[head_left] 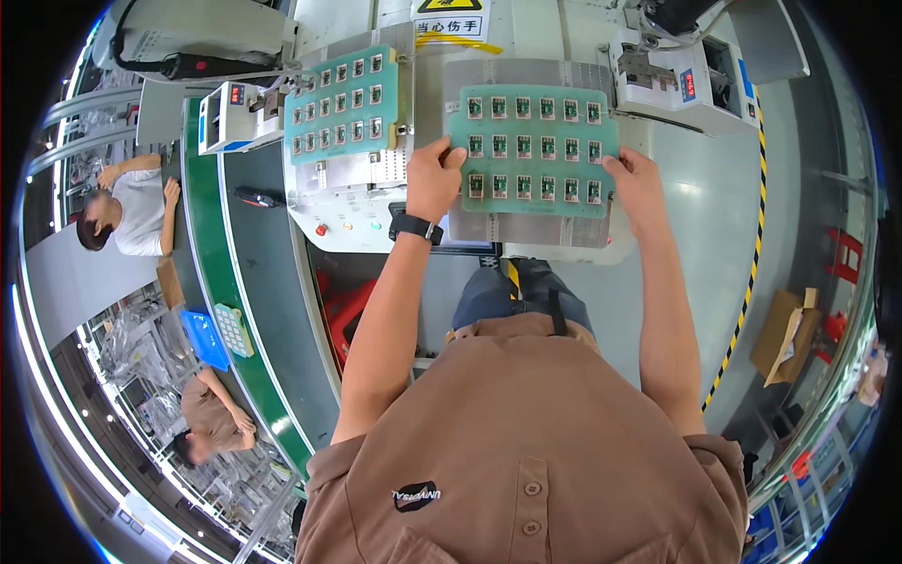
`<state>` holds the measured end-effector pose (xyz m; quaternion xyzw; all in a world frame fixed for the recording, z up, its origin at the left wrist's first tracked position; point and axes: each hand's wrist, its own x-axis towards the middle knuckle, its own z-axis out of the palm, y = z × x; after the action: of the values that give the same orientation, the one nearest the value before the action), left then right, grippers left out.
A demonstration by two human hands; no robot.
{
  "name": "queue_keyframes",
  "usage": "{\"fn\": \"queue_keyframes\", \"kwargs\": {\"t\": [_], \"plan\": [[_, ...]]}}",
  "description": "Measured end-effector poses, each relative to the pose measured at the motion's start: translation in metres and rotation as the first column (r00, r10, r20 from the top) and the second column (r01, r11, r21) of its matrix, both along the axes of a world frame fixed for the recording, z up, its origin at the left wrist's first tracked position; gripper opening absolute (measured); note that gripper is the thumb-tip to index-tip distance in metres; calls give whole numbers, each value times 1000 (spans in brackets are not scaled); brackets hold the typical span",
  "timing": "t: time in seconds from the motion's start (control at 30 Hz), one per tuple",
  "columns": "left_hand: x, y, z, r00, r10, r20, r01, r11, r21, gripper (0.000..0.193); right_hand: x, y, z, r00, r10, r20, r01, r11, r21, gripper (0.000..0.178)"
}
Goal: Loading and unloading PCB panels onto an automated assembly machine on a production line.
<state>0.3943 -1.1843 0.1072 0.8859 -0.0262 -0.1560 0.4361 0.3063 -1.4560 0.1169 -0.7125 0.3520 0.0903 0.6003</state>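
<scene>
A light green tray [534,124] carries rows of small circuit boards [522,147] in its pockets. It lies over a grey metal plate [526,71] on the machine in front of me. My left hand [434,179], with a black band on the wrist, pinches the tray's left edge. On the opposite edge, my right hand [637,183] closes thumb and fingers round the rim. Left of these, a second green tray [344,111] with similar small boards sits on the machine, and neither hand touches it.
White feeder units with red displays [225,117] [691,85] flank the trays. A yellow warning label [453,19] marks the machine's back. Leftward runs a green conveyor [209,226] with a blue bin [204,338]; two people sit beyond it. An open cardboard box [785,336] stands at right.
</scene>
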Motion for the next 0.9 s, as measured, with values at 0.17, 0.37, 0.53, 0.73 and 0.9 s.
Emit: {"fn": "queue_keyframes", "kwargs": {"t": [0.17, 0.37, 0.53, 0.73, 0.9], "plan": [[0, -3, 15, 1000, -23, -9, 24, 994, 106, 15, -2, -2, 15, 1000, 2, -17, -2, 1000, 16, 23], [-83, 25, 45, 925, 48, 377, -38, 999, -32, 14, -107, 55, 29, 923, 207, 325, 102, 682, -724, 23], [-203, 105, 0, 956, -120, -268, 100, 991, -90, 19, -167, 129, -22, 905, 421, -59, -400, 798, -451, 48], [-384, 334, -148, 529, -193, -826, 789, 472, 394, 26, -142, 153, -59, 835, 531, -143, -471, 556, -684, 65], [-409, 363, -115, 508, 356, -784, -86, 927, 365, 18, -145, 148, -75, 845, 488, -220, -478, 500, -722, 70]]}}
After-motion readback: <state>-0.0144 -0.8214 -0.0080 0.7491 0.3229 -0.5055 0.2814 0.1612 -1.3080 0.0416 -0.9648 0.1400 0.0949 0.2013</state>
